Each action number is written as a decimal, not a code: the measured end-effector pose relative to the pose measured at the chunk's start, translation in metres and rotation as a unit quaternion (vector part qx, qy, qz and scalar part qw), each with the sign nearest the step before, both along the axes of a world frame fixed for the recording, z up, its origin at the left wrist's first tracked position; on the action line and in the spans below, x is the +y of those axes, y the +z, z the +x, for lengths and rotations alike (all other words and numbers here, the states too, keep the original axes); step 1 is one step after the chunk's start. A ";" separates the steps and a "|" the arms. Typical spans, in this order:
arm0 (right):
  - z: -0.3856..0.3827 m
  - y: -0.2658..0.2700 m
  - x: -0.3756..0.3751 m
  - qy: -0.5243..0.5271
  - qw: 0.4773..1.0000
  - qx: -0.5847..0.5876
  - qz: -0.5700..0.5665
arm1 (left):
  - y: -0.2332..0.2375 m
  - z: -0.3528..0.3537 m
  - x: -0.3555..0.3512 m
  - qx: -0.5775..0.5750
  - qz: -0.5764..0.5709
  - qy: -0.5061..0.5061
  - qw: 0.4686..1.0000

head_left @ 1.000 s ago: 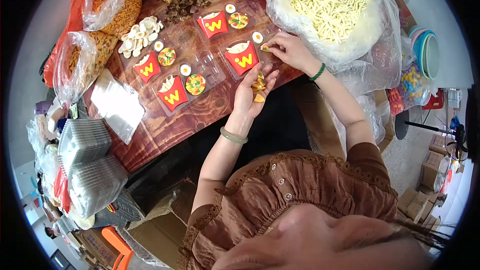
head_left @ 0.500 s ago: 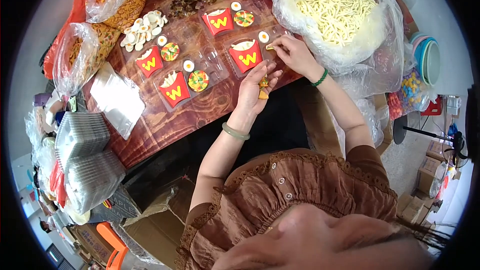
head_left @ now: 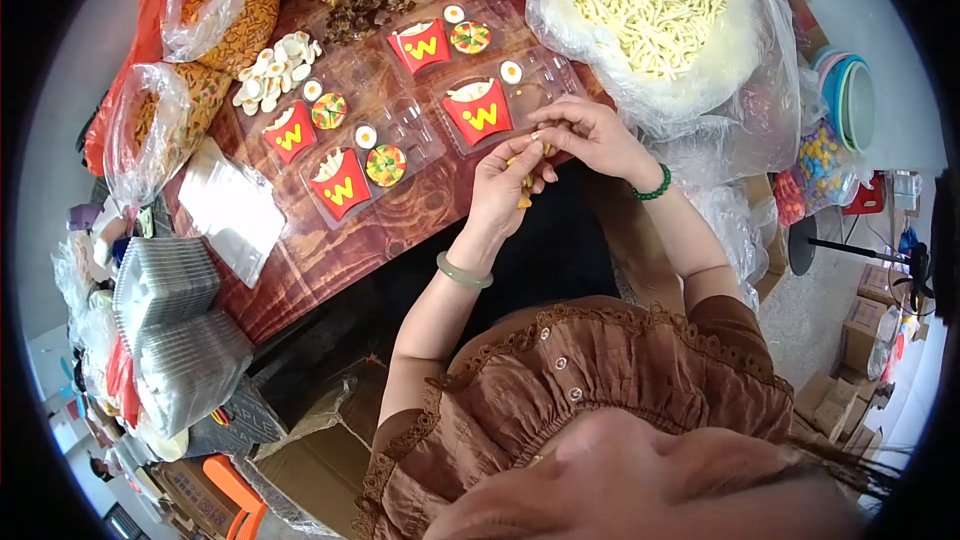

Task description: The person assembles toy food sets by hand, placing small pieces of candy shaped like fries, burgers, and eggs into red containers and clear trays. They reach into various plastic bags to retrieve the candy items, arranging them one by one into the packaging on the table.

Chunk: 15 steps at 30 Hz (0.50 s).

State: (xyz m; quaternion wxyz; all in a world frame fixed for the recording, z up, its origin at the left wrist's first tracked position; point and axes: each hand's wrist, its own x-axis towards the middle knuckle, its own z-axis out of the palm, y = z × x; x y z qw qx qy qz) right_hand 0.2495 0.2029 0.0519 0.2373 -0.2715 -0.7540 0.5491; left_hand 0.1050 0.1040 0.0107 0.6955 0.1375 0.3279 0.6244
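Observation:
My left hand (head_left: 498,186) is curled around small yellow-orange pieces (head_left: 524,200), mostly hidden by the fingers. My right hand (head_left: 592,138) meets it at the fingertips, pinching something tiny that I cannot make out. Just beyond lies a clear plastic tray with a red toy fries carton (head_left: 477,112) and a small fried egg (head_left: 511,72). Farther left, another red fries carton (head_left: 340,183) shares a clear tray with an egg (head_left: 365,137) and a round toy pizza (head_left: 385,166). Two more sets lie behind them.
A plastic bag of pale fry-shaped pieces (head_left: 655,25) stands at the back right. White egg pieces (head_left: 278,70) are heaped at the left, near bags of orange pieces (head_left: 245,20). Stacked clear trays (head_left: 185,340) stand beside the table, near flat plastic sleeves (head_left: 232,210).
My right hand has moved from the nearest tray to my left hand, and their fingertips now meet. My left fingers have closed more over the pieces. The view has shifted slightly.

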 end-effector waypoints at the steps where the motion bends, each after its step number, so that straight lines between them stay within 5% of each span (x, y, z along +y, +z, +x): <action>1: 0.000 -0.004 0.002 -0.001 1.000 0.002 0.001 | 0.002 -0.001 -0.002 0.017 0.002 -0.007 1.000; 3: -0.002 -0.010 0.008 -0.067 0.989 -0.021 0.128 | 0.002 -0.002 -0.005 0.013 -0.005 -0.008 1.000; 8: -0.020 -0.030 0.034 -0.109 0.965 -0.106 0.214 | -0.006 -0.001 -0.004 -0.018 -0.034 0.001 0.999; 10: -0.030 -0.037 0.037 -0.142 0.918 -0.164 0.332 | -0.007 -0.002 -0.004 -0.027 -0.052 0.022 0.998; 15: -0.042 -0.049 0.035 -0.165 0.893 -0.194 0.370 | -0.009 -0.004 -0.002 -0.029 -0.058 0.035 0.997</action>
